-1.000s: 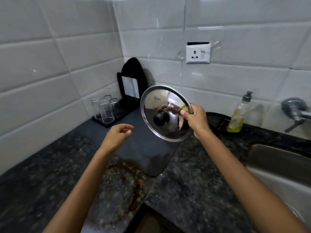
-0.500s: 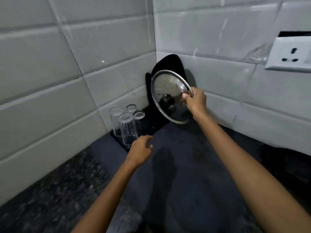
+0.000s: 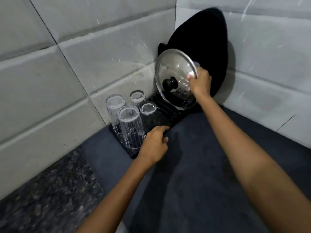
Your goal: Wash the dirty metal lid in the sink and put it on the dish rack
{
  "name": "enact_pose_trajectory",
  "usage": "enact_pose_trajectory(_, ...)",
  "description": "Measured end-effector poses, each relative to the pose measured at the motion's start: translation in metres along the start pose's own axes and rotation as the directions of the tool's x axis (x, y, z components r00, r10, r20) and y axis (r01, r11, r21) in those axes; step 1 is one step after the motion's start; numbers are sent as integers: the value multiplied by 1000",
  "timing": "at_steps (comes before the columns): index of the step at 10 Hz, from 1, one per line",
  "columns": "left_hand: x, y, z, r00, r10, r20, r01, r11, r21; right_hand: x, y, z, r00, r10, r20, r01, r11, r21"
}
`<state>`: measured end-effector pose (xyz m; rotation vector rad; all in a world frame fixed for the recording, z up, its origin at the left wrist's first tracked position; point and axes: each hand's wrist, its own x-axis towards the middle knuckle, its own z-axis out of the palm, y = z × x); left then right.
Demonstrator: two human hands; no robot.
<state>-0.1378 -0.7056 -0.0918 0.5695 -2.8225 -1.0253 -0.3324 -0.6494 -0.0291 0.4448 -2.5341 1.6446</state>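
Note:
The metal-rimmed lid [image 3: 173,71] with a black knob stands nearly upright in the ribbed slots of the black dish rack [image 3: 165,113] in the wall corner. My right hand [image 3: 200,82] grips the lid's right rim. My left hand [image 3: 154,145] hovers with curled fingers at the rack's front edge, holding nothing, just right of the nearest glass. A black oval board [image 3: 210,41] leans in the rack behind the lid.
Several upturned clear glasses [image 3: 130,125] stand on the rack's left half. A dark grey mat [image 3: 193,165] lies under and in front of the rack. Speckled granite counter [image 3: 42,190] shows at the lower left. White tiled walls close in the corner.
The view and both hands have moved in toward the corner. My right hand has carried the lid down onto the rack's slots. My left hand has reached the rack's front edge.

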Motion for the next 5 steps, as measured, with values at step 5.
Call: enact_pose_trajectory(5,-18,3,-1,997,48,-53,-50,998,-37,-40,-4,-9,805,-592,-42,476,686,-550)
